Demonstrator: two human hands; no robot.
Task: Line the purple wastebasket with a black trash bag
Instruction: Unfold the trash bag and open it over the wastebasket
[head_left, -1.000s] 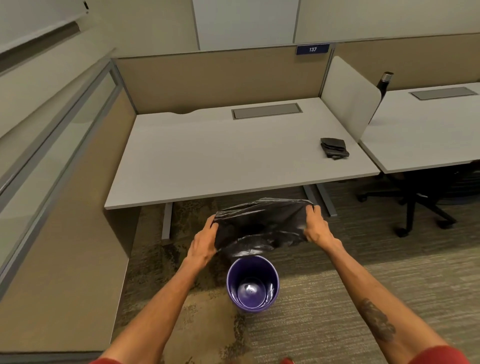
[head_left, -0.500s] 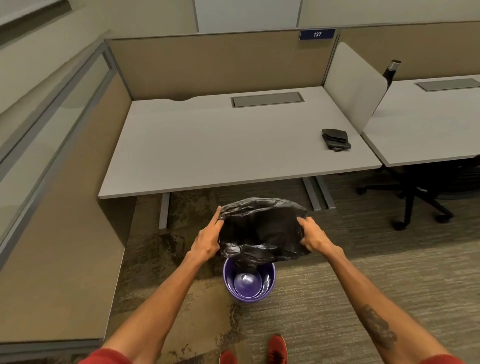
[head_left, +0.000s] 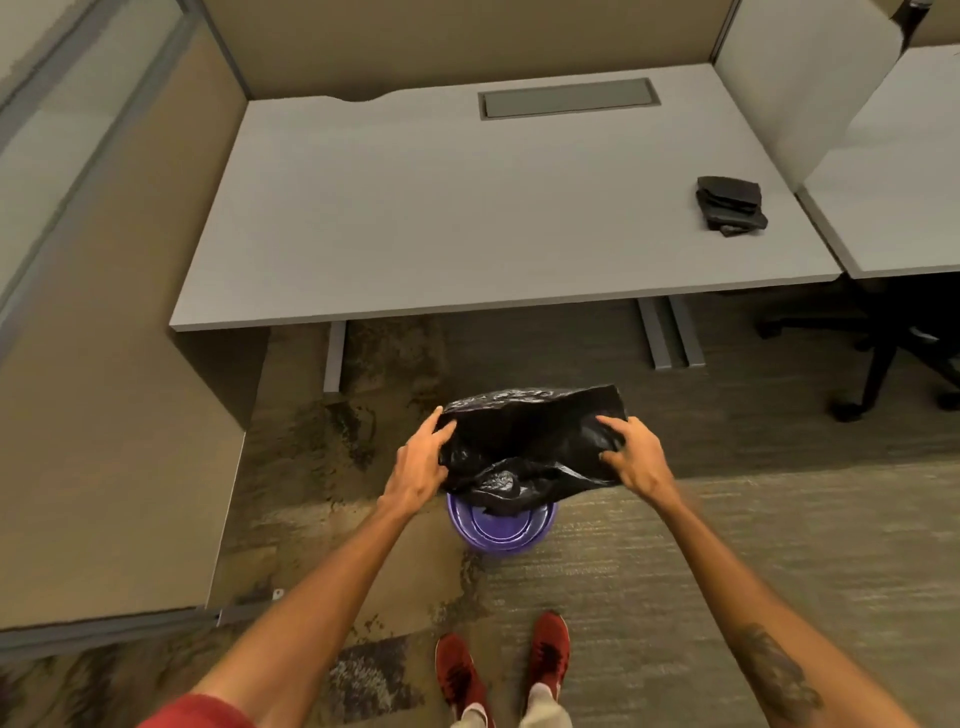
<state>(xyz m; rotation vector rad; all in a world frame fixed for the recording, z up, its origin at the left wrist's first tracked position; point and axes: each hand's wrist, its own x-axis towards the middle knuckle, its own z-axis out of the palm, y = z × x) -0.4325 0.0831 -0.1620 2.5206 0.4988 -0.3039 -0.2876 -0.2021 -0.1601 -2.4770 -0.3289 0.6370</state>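
A black trash bag (head_left: 524, 441) is spread open between both hands just above the purple wastebasket (head_left: 501, 532), which stands on the carpet in front of my red shoes. My left hand (head_left: 422, 457) grips the bag's left edge. My right hand (head_left: 631, 451) grips its right edge. The bag's crumpled lower part hangs into the mouth of the wastebasket and hides its far rim. Only the near rim and part of the inside show.
A grey desk (head_left: 467, 218) stands just beyond the wastebasket, with a stack of folded black bags (head_left: 731, 203) near its right end. A beige partition (head_left: 114, 415) closes off the left. A black office chair base (head_left: 893, 358) sits at the right under a second desk.
My view has tilted down and my shoes have come into sight. Both hands have lowered the bag, whose bottom now dips into the wastebasket mouth.
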